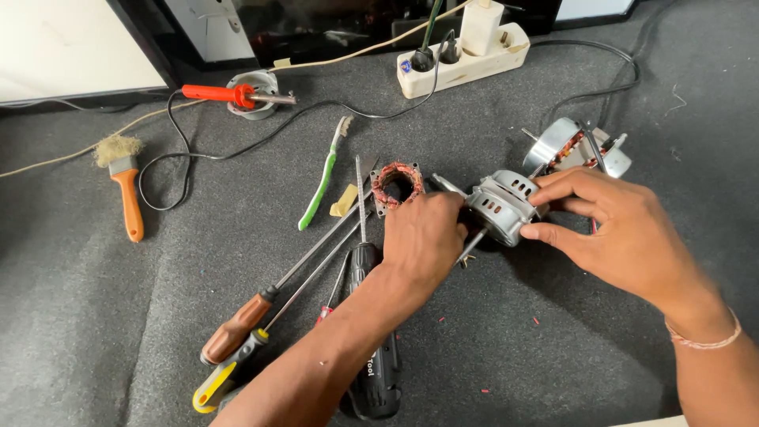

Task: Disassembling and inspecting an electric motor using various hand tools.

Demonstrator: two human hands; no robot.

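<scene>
Your right hand [624,225] has its grip pinched around the silver motor housing [502,205], thumb beneath, fingers on top. Your left hand [423,237] is curled shut on the housing's other side, touching it. Just left of that grip lies a copper-wound stator [397,183]; screwdrivers [316,265] lie below-left on the grey desk [118,316].

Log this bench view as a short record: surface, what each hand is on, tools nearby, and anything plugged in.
surface: dark grey mat
left hand: at the shaft side of the grey motor housing
right hand: fingers on the same housing
behind housing: second motor part
near left hand: copper-wound stator, screwdrivers
other tools: green toothbrush, orange-handled brush, red soldering iron
power: white power strip, plugs inserted
</scene>
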